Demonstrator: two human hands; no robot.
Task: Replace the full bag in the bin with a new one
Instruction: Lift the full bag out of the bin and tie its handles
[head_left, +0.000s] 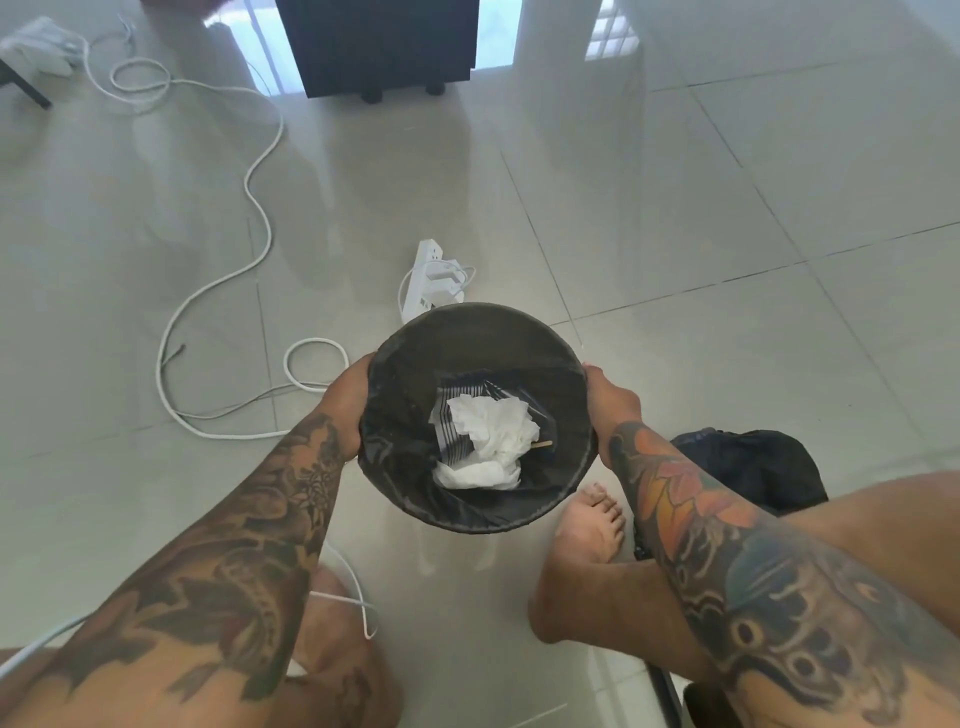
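A round dark bin (470, 325) stands on the tiled floor between my feet, lined with a black bag (400, 395) folded over its rim. Crumpled white paper (491, 441) and a small wooden stick lie at the bottom. My left hand (349, 400) grips the left side of the rim. My right hand (605, 400) grips the right side. A loose black bag (753, 467) lies bunched on the floor to the right, behind my right forearm.
A white power strip (428, 278) with plugs lies just beyond the bin. A white cable (249, 182) snakes across the floor on the left. A dark cabinet (379, 47) stands at the back. My bare feet (592, 525) flank the bin.
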